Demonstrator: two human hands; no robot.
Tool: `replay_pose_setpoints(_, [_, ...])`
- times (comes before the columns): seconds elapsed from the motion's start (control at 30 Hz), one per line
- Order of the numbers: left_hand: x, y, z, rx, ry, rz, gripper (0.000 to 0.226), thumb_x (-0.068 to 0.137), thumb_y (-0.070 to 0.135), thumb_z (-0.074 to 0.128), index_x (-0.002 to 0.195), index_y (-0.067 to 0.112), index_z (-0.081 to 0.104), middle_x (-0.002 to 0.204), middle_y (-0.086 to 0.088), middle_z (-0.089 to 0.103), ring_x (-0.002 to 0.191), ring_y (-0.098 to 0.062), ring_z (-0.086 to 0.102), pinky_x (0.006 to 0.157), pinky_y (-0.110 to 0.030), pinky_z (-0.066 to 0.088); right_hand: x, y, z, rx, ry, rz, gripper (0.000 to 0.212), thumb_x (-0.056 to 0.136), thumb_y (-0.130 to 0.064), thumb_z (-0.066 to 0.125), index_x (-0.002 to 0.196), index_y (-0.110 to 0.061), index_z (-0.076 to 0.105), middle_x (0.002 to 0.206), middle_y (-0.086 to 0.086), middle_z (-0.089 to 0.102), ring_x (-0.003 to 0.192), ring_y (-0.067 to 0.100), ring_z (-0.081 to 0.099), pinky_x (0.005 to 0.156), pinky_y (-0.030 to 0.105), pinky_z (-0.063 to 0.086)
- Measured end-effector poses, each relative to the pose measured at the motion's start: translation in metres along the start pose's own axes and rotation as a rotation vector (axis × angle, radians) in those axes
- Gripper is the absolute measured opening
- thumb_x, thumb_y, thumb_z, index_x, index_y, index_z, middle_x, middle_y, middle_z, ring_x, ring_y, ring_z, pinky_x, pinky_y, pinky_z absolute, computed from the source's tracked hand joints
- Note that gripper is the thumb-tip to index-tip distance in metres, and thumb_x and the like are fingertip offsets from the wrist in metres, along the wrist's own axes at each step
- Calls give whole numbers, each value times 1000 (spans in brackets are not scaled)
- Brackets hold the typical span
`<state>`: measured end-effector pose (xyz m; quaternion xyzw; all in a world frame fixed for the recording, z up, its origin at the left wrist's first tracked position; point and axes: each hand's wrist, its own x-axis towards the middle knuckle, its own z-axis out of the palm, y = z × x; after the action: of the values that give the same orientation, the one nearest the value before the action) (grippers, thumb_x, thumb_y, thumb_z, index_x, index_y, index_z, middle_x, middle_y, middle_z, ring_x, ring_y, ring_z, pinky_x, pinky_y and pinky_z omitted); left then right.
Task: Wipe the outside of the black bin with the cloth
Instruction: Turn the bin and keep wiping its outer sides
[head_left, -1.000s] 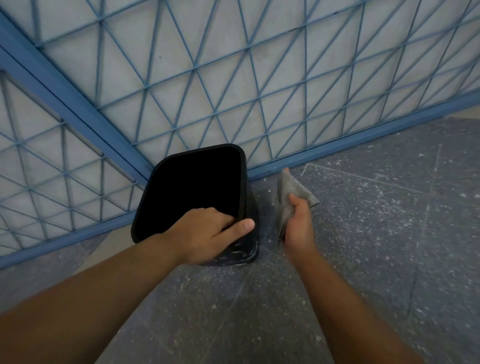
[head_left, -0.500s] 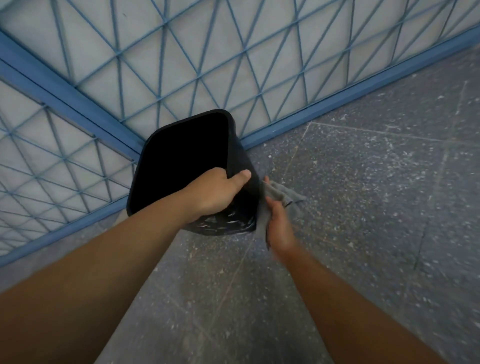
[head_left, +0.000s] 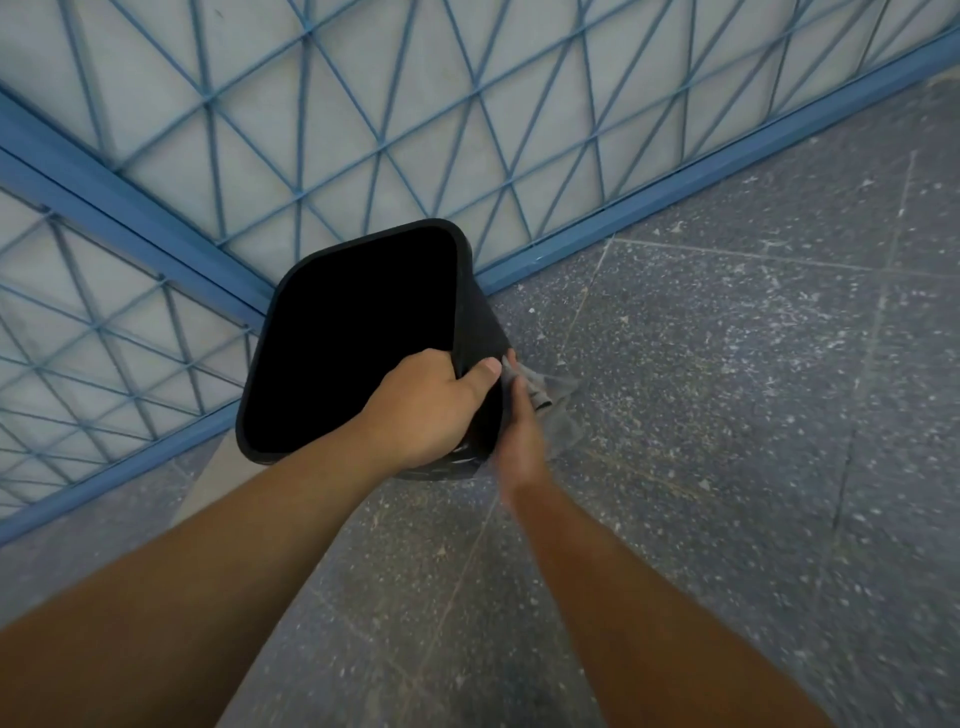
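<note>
At the far left stands a blue metal grille (head_left: 156, 171) in front of a pale wall, meeting a second grille panel at a corner. The black bin (head_left: 358, 338) sits in that corner on the speckled grey floor (head_left: 727, 415), its open mouth tipped toward the camera.

The left hand (head_left: 426, 410) grips the near right part of the bin's rim, fingers curled over the edge into the opening and the thumb laid along the outer wall. This hold looks like the anchor for the step, and it should stay firm so the bin does not twist or slide while the side is rubbed.

Just to the right, the right hand (head_left: 519, 426) holds the grey cloth (head_left: 550, 395) against the bin's right outer wall; it is blurred, so exactly how its fingers close on the cloth cannot be told, though they appear wrapped round it. To wipe well, the person would best keep the cloth flat on the wall, press evenly, run long strokes from rim to base, and turn the bin with the left hand to reach the sides facing the grille.
</note>
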<state>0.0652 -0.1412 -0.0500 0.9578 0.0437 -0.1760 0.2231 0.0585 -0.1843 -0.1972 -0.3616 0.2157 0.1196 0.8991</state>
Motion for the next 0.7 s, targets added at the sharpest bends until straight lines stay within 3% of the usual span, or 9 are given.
replay_pose_setpoints(0.07, [-1, 0, 0, -13, 6, 2, 59, 97, 48, 48, 90, -6, 69, 88, -28, 70, 81, -39, 68, 77, -55, 53, -13, -2, 9, 232, -78, -5, 46, 107, -36, 24, 152, -30, 33, 146, -8, 47, 128, 5, 52, 105, 23, 46])
replay_pose_setpoints(0.13, [1, 0, -1, -15, 8, 11, 62, 97, 48, 48, 82, -9, 66, 81, -29, 68, 78, -41, 68, 75, -55, 53, -23, -6, 15, 325, -34, 18, 47, 108, -29, 23, 153, -22, 31, 153, -2, 42, 139, 14, 43, 114, 30, 36])
replay_pose_setpoints(0.23, [0, 3, -2, 0, 11, 15, 57, 97, 49, 49, 67, 1, 56, 64, -19, 54, 72, -44, 64, 71, -53, 51, -28, -12, 11, 298, 31, 64, 47, 107, -25, 25, 152, -13, 32, 156, 8, 38, 144, 23, 36, 121, 38, 26])
replay_pose_setpoints(0.3, [1, 3, -2, 16, 17, 15, 53, 96, 49, 49, 65, 7, 53, 63, -15, 50, 69, -44, 62, 71, -52, 51, -31, -13, 13, 295, 15, 53, 47, 107, -24, 25, 152, -12, 33, 154, 8, 40, 143, 21, 38, 121, 39, 28])
replay_pose_setpoints(0.37, [2, 3, -2, 27, 27, 19, 53, 96, 49, 49, 62, 8, 48, 61, -14, 47, 58, -37, 54, 68, -52, 49, -39, -10, 15, 317, -31, 12, 46, 107, -22, 22, 152, -13, 31, 152, 5, 41, 141, 18, 39, 118, 34, 33])
replay_pose_setpoints(0.47, [3, 2, -2, 29, 33, 33, 55, 96, 49, 49, 61, 8, 46, 59, -14, 44, 56, -29, 50, 63, -49, 46, -37, -11, 13, 252, 25, 0, 47, 107, -20, 23, 153, -10, 28, 158, 9, 34, 146, 23, 34, 122, 39, 26])
replay_pose_setpoints(0.53, [4, 1, -1, 26, 44, 35, 57, 96, 51, 49, 58, 8, 46, 55, -12, 45, 55, -29, 52, 61, -47, 45, -38, -10, 12, 211, 31, 4, 47, 107, -22, 25, 151, -7, 32, 156, 12, 37, 140, 25, 42, 116, 34, 36])
replay_pose_setpoints(0.63, [6, -1, -1, 47, 75, 40, 64, 96, 55, 44, 54, 8, 46, 53, -10, 49, 59, -32, 57, 61, -41, 44, -46, -8, 17, 191, -9, -16, 44, 107, -19, 26, 146, -6, 41, 148, 13, 47, 130, 20, 53, 97, 23, 50])
replay_pose_setpoints(0.7, [6, -1, -1, 58, 78, 43, 71, 97, 58, 37, 57, 1, 53, 57, -18, 57, 62, -34, 61, 63, -42, 46, -41, -11, 13, 219, -16, 16, 42, 107, -19, 25, 142, -9, 45, 144, 13, 51, 126, 16, 58, 98, 24, 52])
